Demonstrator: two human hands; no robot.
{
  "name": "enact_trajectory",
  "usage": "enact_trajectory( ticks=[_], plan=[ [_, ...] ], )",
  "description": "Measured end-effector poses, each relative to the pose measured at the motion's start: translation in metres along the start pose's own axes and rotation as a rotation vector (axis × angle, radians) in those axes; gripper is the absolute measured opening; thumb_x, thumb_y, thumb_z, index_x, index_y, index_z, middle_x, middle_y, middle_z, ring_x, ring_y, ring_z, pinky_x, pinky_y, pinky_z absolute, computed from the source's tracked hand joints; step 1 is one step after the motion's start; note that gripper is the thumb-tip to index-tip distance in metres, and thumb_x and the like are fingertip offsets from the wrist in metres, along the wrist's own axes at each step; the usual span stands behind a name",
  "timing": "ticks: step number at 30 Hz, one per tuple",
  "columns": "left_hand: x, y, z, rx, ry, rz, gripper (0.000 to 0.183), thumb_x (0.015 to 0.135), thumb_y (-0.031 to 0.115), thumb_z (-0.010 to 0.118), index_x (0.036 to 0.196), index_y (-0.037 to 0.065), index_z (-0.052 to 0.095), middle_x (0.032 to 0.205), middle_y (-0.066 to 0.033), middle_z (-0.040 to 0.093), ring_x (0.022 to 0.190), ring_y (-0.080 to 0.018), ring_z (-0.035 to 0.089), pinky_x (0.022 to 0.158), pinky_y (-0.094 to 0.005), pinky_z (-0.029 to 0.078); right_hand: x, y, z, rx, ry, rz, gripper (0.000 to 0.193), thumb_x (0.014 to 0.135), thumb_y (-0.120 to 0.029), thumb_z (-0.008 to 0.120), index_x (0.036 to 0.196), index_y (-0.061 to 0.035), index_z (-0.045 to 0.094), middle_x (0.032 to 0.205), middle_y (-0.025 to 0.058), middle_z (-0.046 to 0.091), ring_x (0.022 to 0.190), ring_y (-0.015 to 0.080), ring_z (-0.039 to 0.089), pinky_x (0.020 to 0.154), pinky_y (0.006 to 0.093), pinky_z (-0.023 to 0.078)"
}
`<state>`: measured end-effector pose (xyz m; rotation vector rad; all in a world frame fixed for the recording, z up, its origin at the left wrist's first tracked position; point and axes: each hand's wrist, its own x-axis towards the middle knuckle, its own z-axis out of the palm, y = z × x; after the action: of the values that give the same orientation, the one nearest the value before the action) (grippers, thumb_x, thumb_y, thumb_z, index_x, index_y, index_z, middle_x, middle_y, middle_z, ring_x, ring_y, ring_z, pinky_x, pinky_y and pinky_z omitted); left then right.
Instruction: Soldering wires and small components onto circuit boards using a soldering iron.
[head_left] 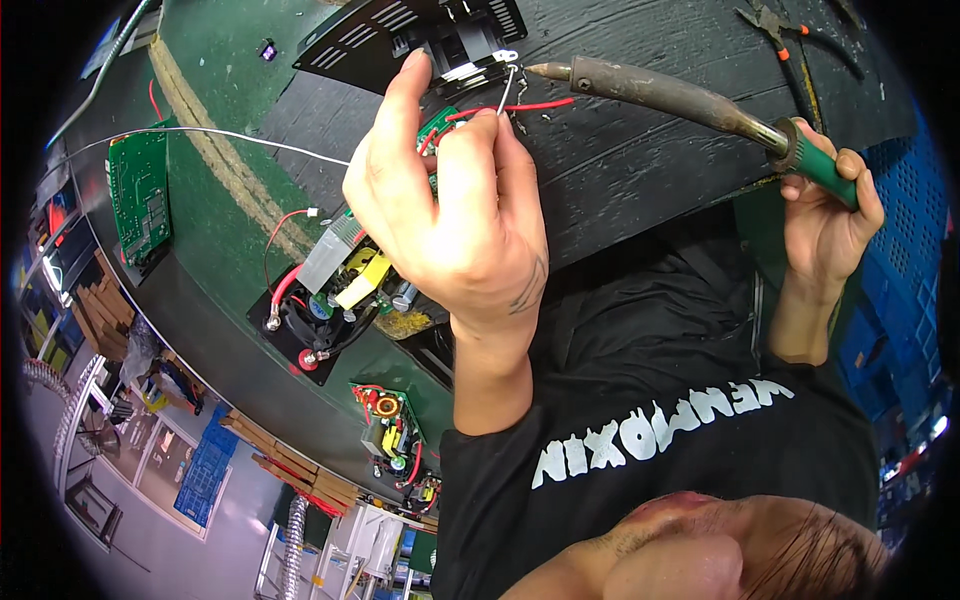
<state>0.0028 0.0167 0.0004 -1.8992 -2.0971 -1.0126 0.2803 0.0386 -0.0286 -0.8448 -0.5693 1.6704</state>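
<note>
My right hand (822,238) grips the green handle of a soldering iron (665,97). The iron's tip points left, close beside a metal terminal (507,57) on a black vented panel (365,42). Between thumb and finger, my left hand (450,200) pinches solder wire (255,139), whose end reaches up to that terminal. One finger of this hand rests against the panel's edge. A loose red wire (540,105) runs past the fingertips from a green circuit board (436,122), which the hand partly hides.
Below my left hand sits an assembly with red and black terminals (310,356). Another green board (138,195) stands at the left, and a populated board (390,430) lies lower down. Orange-marked pliers (785,50) lie at the upper right of the black mat (620,170).
</note>
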Motion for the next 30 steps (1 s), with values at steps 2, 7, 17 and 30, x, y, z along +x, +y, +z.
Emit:
enact_trajectory(
  ticks=[2, 7, 17, 30],
  plan=[
    [-0.001, 0.000, 0.000, -0.002, 0.011, 0.010, 0.009, 0.066, 0.003, 0.069, 0.073, 0.004, 0.063, 0.110, -0.0108, 0.059, 0.085, -0.0252, 0.052, 0.075, -0.0322, 0.042, 0.000, 0.000, 0.001, -0.013, -0.023, 0.008, 0.024, 0.090, -0.029, 0.043, 0.088, -0.0083, 0.056, 0.121, 0.0281, 0.049, 0.103, 0.0290, 0.055, 0.067, 0.0294, 0.047],
    [-0.002, 0.001, 0.002, 0.006, 0.011, 0.021, 0.009, 0.066, 0.003, 0.069, 0.073, 0.004, 0.063, 0.110, -0.0103, 0.059, 0.085, -0.0246, 0.051, 0.075, -0.0320, 0.041, 0.004, 0.001, 0.006, -0.044, -0.024, -0.041, 0.031, 0.090, -0.031, 0.039, 0.090, -0.0074, 0.058, 0.113, 0.0309, 0.053, 0.072, 0.0280, 0.062, 0.066, 0.0325, 0.052],
    [-0.002, 0.001, 0.002, 0.015, 0.026, 0.016, 0.010, 0.066, 0.003, 0.070, 0.072, 0.005, 0.063, 0.111, -0.0101, 0.060, 0.084, -0.0242, 0.051, 0.073, -0.0305, 0.042, 0.010, -0.001, 0.010, -0.070, -0.023, -0.023, 0.031, 0.090, -0.031, 0.038, 0.090, -0.0070, 0.058, 0.114, 0.0312, 0.053, 0.074, 0.0286, 0.063, 0.067, 0.0327, 0.052],
    [-0.003, 0.001, 0.003, 0.017, 0.035, 0.010, 0.010, 0.065, 0.003, 0.070, 0.073, 0.005, 0.064, 0.110, -0.0091, 0.060, 0.085, -0.0233, 0.050, 0.072, -0.0300, 0.042, 0.014, -0.003, 0.009, -0.078, -0.072, -0.020, 0.031, 0.090, -0.030, 0.038, 0.090, -0.0069, 0.058, 0.114, 0.0325, 0.052, 0.077, 0.0295, 0.063, 0.067, 0.0330, 0.053]
  ],
)
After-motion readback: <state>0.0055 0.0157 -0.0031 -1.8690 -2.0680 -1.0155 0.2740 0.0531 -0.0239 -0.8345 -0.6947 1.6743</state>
